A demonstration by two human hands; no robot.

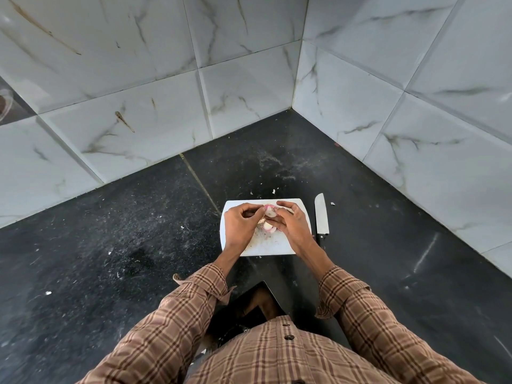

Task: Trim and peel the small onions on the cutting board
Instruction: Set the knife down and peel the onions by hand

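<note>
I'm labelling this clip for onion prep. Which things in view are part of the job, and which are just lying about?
In the job: onion held in left hand and right hand; second onion; cutting board; knife.

Lying about: peel scraps on the dark counter.

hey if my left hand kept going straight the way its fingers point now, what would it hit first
Probably the onion that both hands hold over the board. The left hand has its fingers curled toward the right hand, and the onion sits between them, already at the fingertips. Depth is hard to judge from this one view.
</note>
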